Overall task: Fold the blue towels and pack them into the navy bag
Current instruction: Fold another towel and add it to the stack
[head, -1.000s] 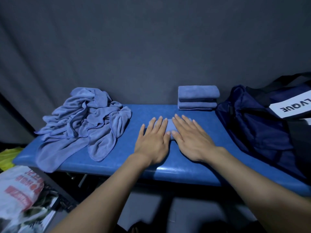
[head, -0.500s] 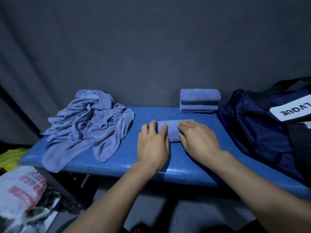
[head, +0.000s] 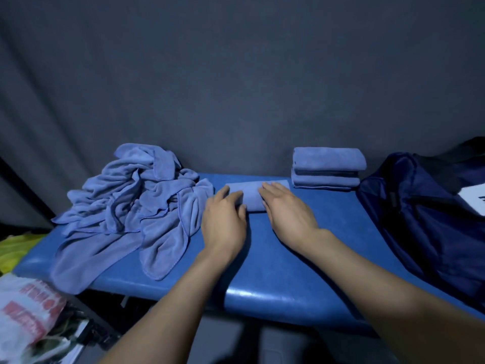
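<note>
A small folded blue towel (head: 252,197) lies in the middle of the blue padded bench (head: 283,282). My left hand (head: 224,219) rests on its left end and my right hand (head: 286,210) on its right end, fingers curled over the near edge. A loose heap of unfolded blue towels (head: 136,203) covers the bench's left part and hangs over its front edge. Two folded blue towels (head: 328,168) are stacked at the back against the wall. The navy bag (head: 425,219) sits on the right end of the bench, partly cut off by the frame.
A dark grey curtain (head: 236,88) hangs right behind the bench. Below the bench's left corner lie a white printed plastic bag (head: 26,311) and something yellow-green (head: 18,245). The bag carries a white label (head: 472,200).
Both hands have slid back toward me off the folded towel and spread to its two ends. More of the towel shows between them now. The view has tilted slightly.
</note>
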